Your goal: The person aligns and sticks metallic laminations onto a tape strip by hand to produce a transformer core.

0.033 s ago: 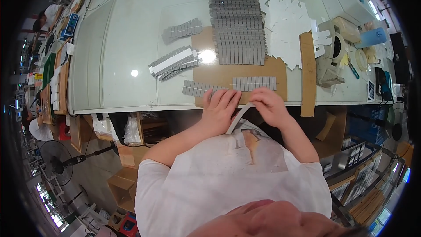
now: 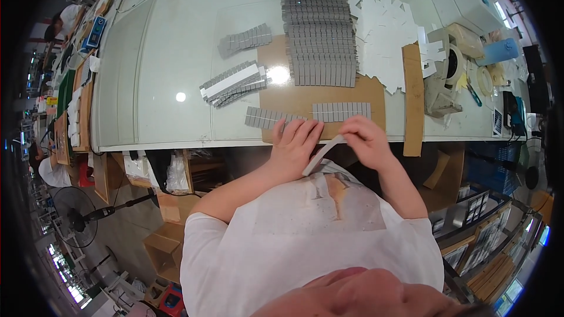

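Note:
My right hand [image 2: 365, 142] is closed in a pinch on the upper end of a pale narrow strip [image 2: 322, 155], which slants down toward my body. Its lower end comes close beside the wrist of my left hand [image 2: 292, 148]. The left hand's fingers lie stretched out at the table's front edge, over the end of a grey segmented strip [image 2: 264, 117]; its thumb is hidden. Just beyond both hands, another grey segmented strip [image 2: 342, 111] rests on a brown cardboard sheet [image 2: 370, 91].
Rows of grey segmented strips [image 2: 322, 41] cover the far part of the cardboard. Smaller piles of strips [image 2: 234, 84] lie to the left. Rightward are white cut pieces [image 2: 382, 41], a long cardboard strip [image 2: 412, 100], a tape dispenser [image 2: 443, 94] and a blue bottle [image 2: 499, 51].
My right hand has shifted slightly to the right, and the upper end of the pale strip has moved with it. My left hand stays in place.

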A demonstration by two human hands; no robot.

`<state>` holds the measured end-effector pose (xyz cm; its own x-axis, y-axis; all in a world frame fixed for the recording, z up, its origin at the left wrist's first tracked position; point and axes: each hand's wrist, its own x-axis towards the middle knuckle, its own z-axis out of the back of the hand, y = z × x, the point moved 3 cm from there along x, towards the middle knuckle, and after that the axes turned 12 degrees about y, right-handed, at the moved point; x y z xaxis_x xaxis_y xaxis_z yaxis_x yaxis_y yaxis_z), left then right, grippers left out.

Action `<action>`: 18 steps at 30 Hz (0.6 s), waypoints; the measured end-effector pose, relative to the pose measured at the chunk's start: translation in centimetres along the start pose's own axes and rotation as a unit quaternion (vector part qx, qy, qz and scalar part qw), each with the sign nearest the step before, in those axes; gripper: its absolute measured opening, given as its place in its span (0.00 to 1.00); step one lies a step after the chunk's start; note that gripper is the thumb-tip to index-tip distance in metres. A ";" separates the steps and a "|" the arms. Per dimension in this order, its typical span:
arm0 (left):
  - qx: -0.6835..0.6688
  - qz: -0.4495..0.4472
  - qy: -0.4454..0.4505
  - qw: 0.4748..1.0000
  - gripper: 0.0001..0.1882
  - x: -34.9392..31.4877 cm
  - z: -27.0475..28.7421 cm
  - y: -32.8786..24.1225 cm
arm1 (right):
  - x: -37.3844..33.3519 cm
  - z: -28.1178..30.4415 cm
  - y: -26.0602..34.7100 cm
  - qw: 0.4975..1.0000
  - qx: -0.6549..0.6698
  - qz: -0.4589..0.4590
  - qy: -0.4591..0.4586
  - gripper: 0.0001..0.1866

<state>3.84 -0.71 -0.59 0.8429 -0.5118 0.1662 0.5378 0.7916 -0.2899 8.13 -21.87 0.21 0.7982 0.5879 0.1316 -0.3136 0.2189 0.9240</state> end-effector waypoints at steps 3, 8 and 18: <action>-0.012 0.003 -0.003 1.000 0.32 0.3 0.1 0.1 | -1.3 1.8 -2.6 0.935 0.307 -0.161 -0.076 0.07; -0.007 0.009 -0.015 1.000 0.30 0.2 0.0 -0.1 | -0.8 3.5 -2.9 0.891 0.330 -0.206 -0.233 0.07; -0.008 0.015 -0.021 1.000 0.32 0.3 0.1 0.1 | -0.5 3.3 -3.5 0.902 0.272 -0.228 -0.246 0.06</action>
<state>4.14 -0.79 -0.44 0.8587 -0.4729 0.1974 0.5123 0.8010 -0.3098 10.51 -25.46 -1.90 0.9539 0.0869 -0.2874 0.2974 -0.1428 0.9440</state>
